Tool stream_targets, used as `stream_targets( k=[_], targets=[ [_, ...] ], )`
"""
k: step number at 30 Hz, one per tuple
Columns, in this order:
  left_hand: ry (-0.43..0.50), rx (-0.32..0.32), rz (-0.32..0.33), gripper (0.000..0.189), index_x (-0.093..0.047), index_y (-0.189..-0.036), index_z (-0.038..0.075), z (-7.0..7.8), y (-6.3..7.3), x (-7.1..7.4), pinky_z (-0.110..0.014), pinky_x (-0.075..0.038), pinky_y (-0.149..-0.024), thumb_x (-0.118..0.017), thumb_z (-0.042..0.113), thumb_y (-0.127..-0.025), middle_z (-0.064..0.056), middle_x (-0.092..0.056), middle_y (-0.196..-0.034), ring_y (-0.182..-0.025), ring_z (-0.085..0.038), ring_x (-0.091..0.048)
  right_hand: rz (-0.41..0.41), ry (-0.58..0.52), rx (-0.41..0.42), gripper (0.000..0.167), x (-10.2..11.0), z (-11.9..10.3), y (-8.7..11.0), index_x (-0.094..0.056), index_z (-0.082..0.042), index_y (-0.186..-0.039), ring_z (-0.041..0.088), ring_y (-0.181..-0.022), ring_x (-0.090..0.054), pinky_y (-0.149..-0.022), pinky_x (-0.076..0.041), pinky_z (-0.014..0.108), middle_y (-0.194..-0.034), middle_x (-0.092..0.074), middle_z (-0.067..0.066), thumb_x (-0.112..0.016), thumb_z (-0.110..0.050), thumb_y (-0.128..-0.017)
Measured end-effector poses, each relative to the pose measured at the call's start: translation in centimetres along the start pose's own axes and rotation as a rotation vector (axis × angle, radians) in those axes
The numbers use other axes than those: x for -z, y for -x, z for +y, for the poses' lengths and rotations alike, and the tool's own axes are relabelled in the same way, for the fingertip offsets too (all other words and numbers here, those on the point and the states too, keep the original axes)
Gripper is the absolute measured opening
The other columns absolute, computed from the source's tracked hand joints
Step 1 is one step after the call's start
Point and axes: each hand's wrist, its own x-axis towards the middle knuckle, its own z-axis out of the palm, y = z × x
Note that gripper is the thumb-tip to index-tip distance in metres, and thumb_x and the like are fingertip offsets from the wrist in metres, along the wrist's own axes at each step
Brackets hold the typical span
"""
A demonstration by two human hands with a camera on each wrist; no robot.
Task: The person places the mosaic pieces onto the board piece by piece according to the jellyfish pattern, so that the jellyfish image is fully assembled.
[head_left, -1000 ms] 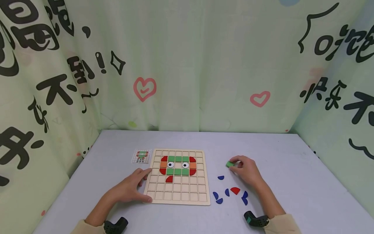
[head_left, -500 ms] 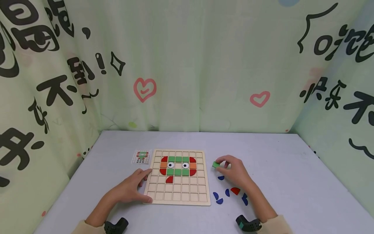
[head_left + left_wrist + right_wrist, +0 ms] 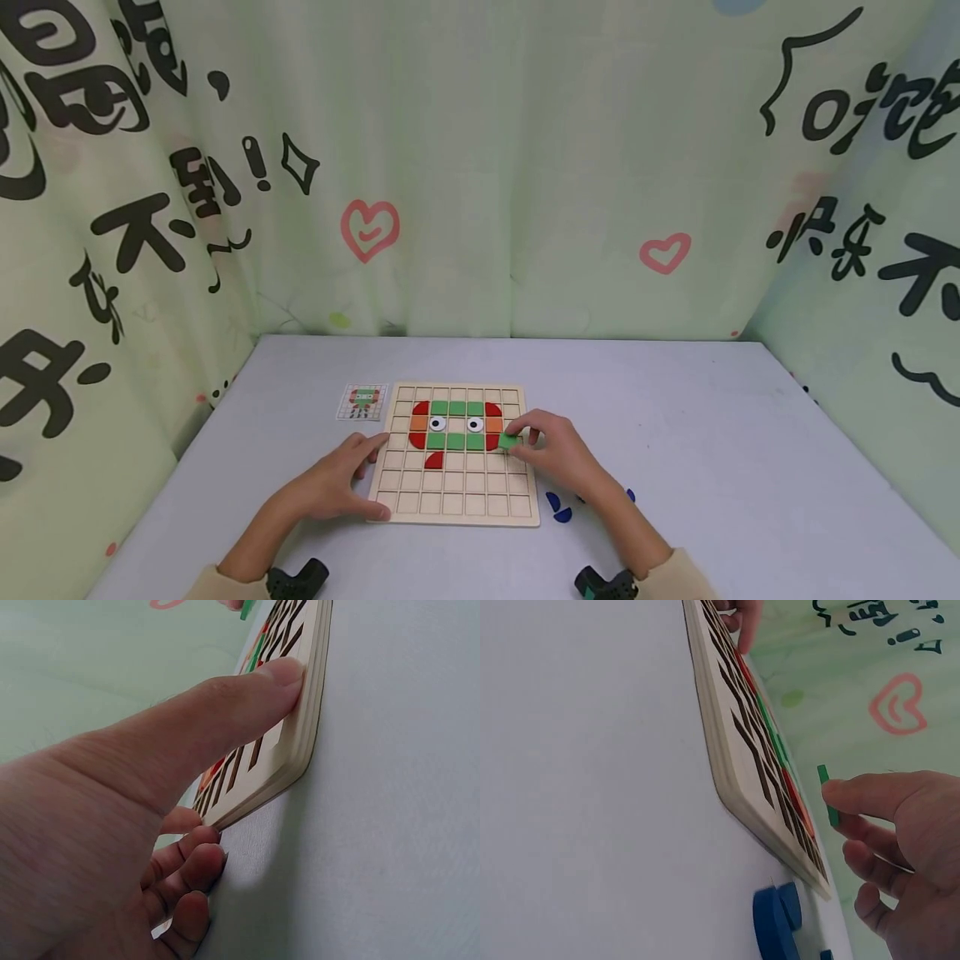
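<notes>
Right of centre in the lower frame, the right hand (image 3: pixel 557 450), its grip clamped on a flat green square tile (image 3: pixel 507 441) over a pale wooden grid board (image 3: pixel 487 505), does best to hold it level while the left hand (image 3: pixel 333 483), thumb and index finger apart, steadies the board's left side.

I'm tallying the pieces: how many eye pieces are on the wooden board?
2. In the head view, one eye piece sits beside the left orange tile, the other beside the right orange tile. The right hand hides a little of the wooden board.
</notes>
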Motion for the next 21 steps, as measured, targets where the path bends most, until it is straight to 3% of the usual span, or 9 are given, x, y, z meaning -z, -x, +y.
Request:
stream_targets(
  k=[9, 21],
  targets=[
    [-0.014, -0.029, 0.005, 0.108, -0.038, -0.147, 0.008, 0.1, 0.2, 0.2, -0.024, -0.037, -0.069, -0.088, 0.049, -0.061, 0.000, -0.045, -0.107, -0.092, -0.014, -0.042, -0.087, -0.037, 0.095, 0.018, -2.1, -1.4, -0.4, -0.072, -0.015, -0.100, 0.010, -0.077, -0.053, -0.067, -0.045, 0.020, -0.095, -0.066, -0.004, -0.074, -0.010, -0.083],
    [-0.011, -0.011, 0.006, 0.108, -0.038, -0.147, 0.009, 0.3, 0.2, 0.2, -0.024, -0.037, -0.069, -0.089, 0.048, -0.060, 0.001, -0.045, -0.107, -0.092, -0.013, -0.042, -0.123, -0.030, 0.124, 0.013, -4.4, -2.5, -1.1, -0.073, -0.016, -0.094, 0.009, -0.075, -0.052, -0.066, -0.045, 0.019, -0.093, -0.065, -0.003, -0.075, -0.013, -0.081]
  ],
)
